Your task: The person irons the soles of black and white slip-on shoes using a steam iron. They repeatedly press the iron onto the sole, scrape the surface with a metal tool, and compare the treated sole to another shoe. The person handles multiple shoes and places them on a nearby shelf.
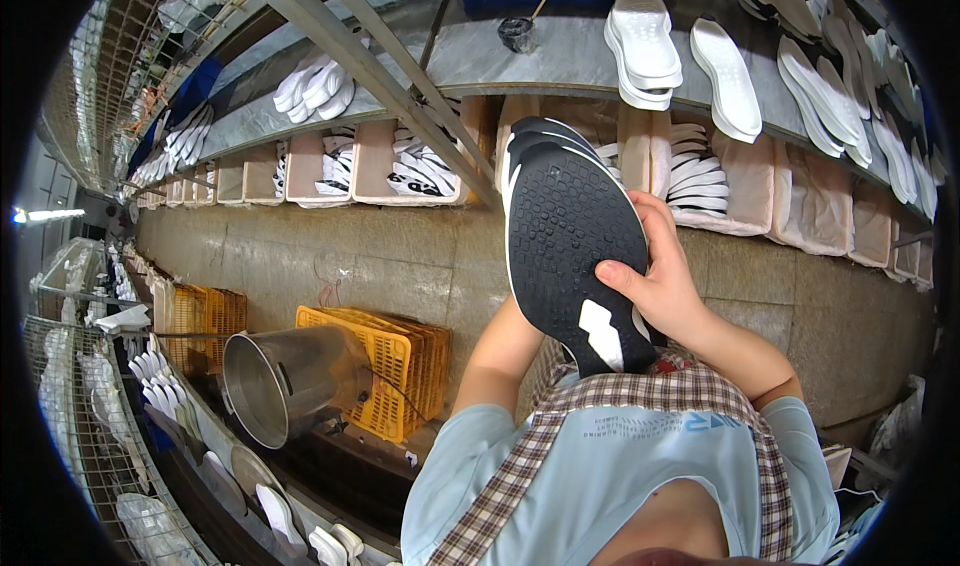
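A stack of black shoe soles with thin white rims is held up before my chest. The uppermost one shows a pebbled tread and a white angular patch near its lower end. My right hand is closed round the right edge of the stack, thumb on the tread and fingers behind. My left forearm reaches up behind the soles, which hide my left hand and its fingers. White soles lie stacked on the grey bench beyond, with a single white sole to their right.
Under the grey bench stand lined bins, several with black and white soles inside. A slanted metal post crosses the bench. To my left are a metal drum, yellow crates and a wire rack. A dark cup holds a stick.
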A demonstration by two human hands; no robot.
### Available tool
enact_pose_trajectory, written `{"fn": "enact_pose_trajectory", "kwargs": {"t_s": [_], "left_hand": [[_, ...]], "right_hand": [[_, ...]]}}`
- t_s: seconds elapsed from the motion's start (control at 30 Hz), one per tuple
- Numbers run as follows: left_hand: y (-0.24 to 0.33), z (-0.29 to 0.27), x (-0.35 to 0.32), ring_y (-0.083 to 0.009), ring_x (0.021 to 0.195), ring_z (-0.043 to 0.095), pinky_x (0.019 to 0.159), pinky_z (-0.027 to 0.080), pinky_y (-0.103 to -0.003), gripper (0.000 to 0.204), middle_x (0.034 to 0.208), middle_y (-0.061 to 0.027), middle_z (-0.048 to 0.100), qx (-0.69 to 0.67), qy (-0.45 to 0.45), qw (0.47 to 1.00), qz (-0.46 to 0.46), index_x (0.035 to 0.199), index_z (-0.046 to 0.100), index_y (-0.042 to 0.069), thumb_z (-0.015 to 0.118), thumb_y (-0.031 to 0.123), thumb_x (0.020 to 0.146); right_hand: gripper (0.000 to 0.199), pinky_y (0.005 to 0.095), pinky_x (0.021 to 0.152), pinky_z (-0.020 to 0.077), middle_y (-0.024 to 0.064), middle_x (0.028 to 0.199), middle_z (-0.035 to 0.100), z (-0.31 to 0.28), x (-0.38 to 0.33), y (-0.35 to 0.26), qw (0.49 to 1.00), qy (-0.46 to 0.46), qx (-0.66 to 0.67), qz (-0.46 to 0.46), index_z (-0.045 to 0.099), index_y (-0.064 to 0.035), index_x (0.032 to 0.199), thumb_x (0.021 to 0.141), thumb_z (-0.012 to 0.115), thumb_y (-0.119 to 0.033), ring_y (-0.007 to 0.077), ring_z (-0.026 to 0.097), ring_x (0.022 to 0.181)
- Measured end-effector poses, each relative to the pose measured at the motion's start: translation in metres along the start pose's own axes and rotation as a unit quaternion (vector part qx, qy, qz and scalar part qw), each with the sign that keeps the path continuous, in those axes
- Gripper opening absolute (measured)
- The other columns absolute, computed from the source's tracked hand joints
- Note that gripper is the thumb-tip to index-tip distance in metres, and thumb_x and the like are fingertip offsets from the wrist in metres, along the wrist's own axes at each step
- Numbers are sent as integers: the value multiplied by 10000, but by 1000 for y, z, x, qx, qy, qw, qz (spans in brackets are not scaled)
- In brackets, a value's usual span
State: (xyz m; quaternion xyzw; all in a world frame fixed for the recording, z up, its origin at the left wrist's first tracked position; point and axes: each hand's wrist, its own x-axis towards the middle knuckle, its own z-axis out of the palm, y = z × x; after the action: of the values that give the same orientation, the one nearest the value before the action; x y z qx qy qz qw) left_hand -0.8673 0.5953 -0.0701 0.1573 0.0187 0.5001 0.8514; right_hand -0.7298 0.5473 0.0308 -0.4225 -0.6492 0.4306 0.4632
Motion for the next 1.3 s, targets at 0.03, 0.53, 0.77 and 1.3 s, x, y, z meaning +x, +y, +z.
{"fn": "enact_pose_trajectory", "kwargs": {"t_s": [0.03, 0.53, 0.77, 1.3], "left_hand": [[-2, 0, -1, -273, 679, 607, 606, 518, -354, 439, 809, -144, 587, 1, 1, 1000, 0, 1203, 481, -35, 455, 295, 914], [-15, -20, 10, -272, 563, 557, 505, 473, -341, 461, 675, -120, 522, 12, 104, 993, 61, 1205, 458, -31, 439, 321, 908], [-2, -29, 6, -255, 704, 575, 583, 468, -337, 509, 735, -97, 548, -13, -124, 989, 82, 1262, 433, -4, 493, 336, 887], [-1, 3, 6, -250, 609, 551, 522, 433, -324, 572, 676, -113, 538, 10, -145, 988, 47, 1156, 481, -28, 526, 442, 833]], "right_hand": [[589, 354, 953, 371, 150, 1239, 343, 0, -1, -1, 1000, 2, 6, 2, 469, 25, 1123, 742, 742, -332, 258, 399, 1161], [375, 309, 909, 441, 92, 1165, 562, -24, -5, 23, 884, 109, 424, 161, 447, -17, 1228, 912, 553, -191, 168, 551, 1040], [459, 311, 822, 513, 90, 1096, 622, -66, 13, 40, 823, 216, 457, 259, 541, -24, 1165, 910, 516, -405, 178, 622, 932], [369, 315, 713, 566, 116, 990, 668, -99, 21, 34, 823, 112, 522, 194, 594, -9, 1095, 931, 500, -325, 200, 673, 815]]}}
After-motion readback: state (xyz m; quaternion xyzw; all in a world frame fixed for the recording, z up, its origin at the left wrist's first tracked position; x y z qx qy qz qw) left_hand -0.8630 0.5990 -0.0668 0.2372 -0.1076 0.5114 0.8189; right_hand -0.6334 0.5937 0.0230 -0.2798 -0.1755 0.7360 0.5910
